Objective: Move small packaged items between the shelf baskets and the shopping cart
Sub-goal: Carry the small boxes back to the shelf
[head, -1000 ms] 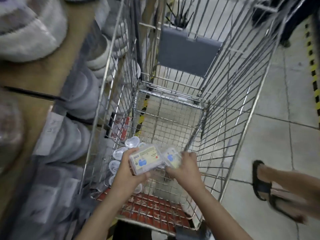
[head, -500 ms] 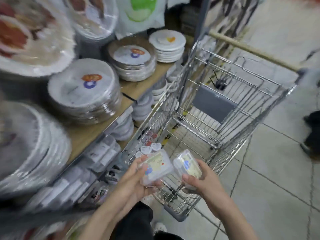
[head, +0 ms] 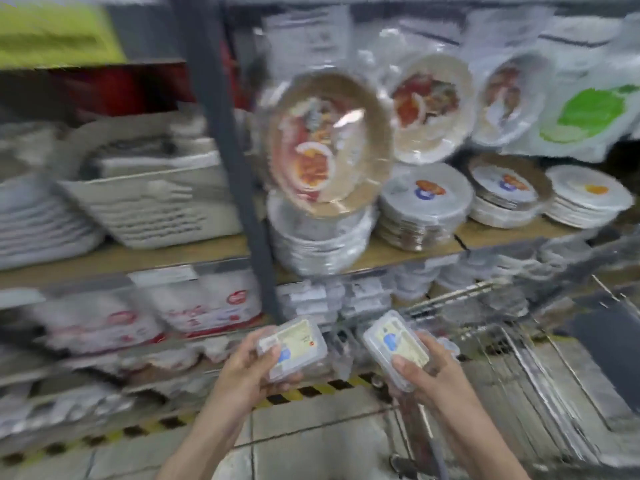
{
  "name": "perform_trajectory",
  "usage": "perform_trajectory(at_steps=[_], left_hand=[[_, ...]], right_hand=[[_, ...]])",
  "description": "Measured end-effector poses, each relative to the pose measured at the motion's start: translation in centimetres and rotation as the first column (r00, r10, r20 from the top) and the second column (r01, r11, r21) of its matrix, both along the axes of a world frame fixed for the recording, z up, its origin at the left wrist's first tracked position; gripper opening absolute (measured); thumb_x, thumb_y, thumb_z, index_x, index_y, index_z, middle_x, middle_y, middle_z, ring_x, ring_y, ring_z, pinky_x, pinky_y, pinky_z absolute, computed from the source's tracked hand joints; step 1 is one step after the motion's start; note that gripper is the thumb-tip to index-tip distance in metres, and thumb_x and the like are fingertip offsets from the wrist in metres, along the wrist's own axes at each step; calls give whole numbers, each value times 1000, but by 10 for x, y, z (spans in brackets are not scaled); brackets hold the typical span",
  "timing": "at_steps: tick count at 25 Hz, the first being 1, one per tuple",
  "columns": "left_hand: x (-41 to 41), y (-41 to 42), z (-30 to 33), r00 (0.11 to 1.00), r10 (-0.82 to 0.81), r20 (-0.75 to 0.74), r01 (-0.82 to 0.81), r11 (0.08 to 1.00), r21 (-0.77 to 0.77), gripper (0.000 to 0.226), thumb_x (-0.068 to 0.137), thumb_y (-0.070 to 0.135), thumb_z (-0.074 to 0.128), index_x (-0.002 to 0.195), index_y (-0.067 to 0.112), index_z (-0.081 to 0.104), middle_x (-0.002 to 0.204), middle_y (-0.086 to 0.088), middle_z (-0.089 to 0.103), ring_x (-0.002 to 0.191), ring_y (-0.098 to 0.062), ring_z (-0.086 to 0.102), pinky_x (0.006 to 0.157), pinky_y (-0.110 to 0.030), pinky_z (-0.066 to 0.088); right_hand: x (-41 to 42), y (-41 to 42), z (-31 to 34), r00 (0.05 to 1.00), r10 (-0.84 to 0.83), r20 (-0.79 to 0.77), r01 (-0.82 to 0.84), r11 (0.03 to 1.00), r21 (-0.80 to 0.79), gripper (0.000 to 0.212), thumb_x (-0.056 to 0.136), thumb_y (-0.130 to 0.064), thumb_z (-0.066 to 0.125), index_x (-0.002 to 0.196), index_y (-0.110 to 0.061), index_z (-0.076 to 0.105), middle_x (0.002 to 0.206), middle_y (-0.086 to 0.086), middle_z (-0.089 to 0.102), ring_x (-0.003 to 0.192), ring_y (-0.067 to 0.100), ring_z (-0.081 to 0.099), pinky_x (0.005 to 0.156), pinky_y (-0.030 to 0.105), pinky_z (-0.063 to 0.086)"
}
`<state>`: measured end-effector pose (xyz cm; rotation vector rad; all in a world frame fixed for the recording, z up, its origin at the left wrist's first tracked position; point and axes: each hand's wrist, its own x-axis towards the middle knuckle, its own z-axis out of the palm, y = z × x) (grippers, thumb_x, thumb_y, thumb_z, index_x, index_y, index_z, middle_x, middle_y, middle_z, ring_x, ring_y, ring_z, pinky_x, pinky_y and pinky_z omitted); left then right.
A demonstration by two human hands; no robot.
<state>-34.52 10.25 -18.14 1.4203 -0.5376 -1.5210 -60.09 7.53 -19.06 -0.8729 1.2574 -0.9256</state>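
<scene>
The left hand (head: 251, 365) curls round one small clear packet (head: 293, 348), thumb across its near edge and fingers underneath; the right hand (head: 427, 365) grips a second packet (head: 394, 344) the same way, thumb pressed on its label. Both packets are in the air, near the viewer, in front of the lower shelf and just left of the shopping cart (head: 519, 358) — neither is in a basket or in the cart.

What could go wrong, left to right: the whole view is smeared with motion, so a placement made now would be poorly aimed. The left packet looks slick and sits mostly on fingertips; a loose hold could let it slide to the tiled floor (head: 311, 441). The dark shelf upright (head: 239, 188) stands just beyond the left hand, and a reach to the far shelves might clip it. Above it, a wrapped plate (head: 329, 140) leans tilted on its stack — a knock could likely bring it down. On the right, the cart's wire rim is close to the right hand and may snag the packet.

Counts: two hands, two packets, one cart, one upright. Three plates stand on edge along the far shelf. Flat plate stacks below them number about four; the blur makes that uncertain. No shelf basket can be made out.
</scene>
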Motion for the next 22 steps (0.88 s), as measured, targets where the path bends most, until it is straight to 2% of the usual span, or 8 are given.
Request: perform_trajectory(at_steps=[3,6,8,11,14,17,20,22], left_hand=[[64,53,11,977,211,21,-210,977,-35,27,91,10,54,118,10,54,106,-22,68,76,-36,70,51,-26,54],[129,110,24,893,450,21,-449,892,-40,18,89,3,55,106,10,57,95,-18,68,59,-23,70,46,-23,53],[182,157,28,824,566,33,-564,824,-47,21,82,2,67,97,14,59,87,-9,68,57,-14,68,47,-21,53],[249,221,31,754,654,65,-653,756,-45,24,82,8,69,104,11,60,92,-8,71,69,-16,68,56,-21,55],[314,277,34,679,731,70,-727,682,-71,28,82,9,69,109,8,60,95,-9,72,76,-19,68,59,-21,57],[371,317,38,619,782,71,-778,623,-87,30,86,8,61,115,4,60,104,-13,71,82,-22,67,59,-20,57],[418,329,40,586,809,49,-801,588,-114,34,85,11,62,118,5,59,108,-14,69,89,-25,65,60,-20,57],[445,324,46,595,803,17,-795,592,-131,32,85,13,62,117,7,59,105,-10,71,89,-23,67,63,-23,57]], right_hand=[[77,-1,7,983,186,3,-186,983,-7,53,53,-39,89,100,-31,67,91,-2,74,83,22,70,75,45,58],[170,12,15,923,385,-7,-385,923,-18,47,65,-33,77,110,-31,63,99,-4,73,93,25,68,88,50,53],[239,37,21,862,507,17,-506,862,-30,44,71,-28,77,112,-29,62,100,-5,73,93,24,68,87,50,53],[323,75,24,756,652,59,-651,758,-37,68,55,-32,89,117,-24,61,104,1,72,90,24,70,69,40,58],[403,107,27,697,714,62,-713,700,-43,49,68,-15,84,111,-22,63,100,2,73,85,24,70,59,32,56],[471,129,31,660,749,56,-747,662,-54,36,74,-12,74,104,-29,62,96,-3,73,89,23,69,64,35,57],[520,142,42,618,784,51,-781,621,-74,49,66,-24,77,112,-25,62,101,-3,73,96,21,68,80,40,55],[552,141,50,597,799,76,-795,602,-80,57,62,-26,86,113,-23,62,104,-1,72,98,21,68,83,40,53]])
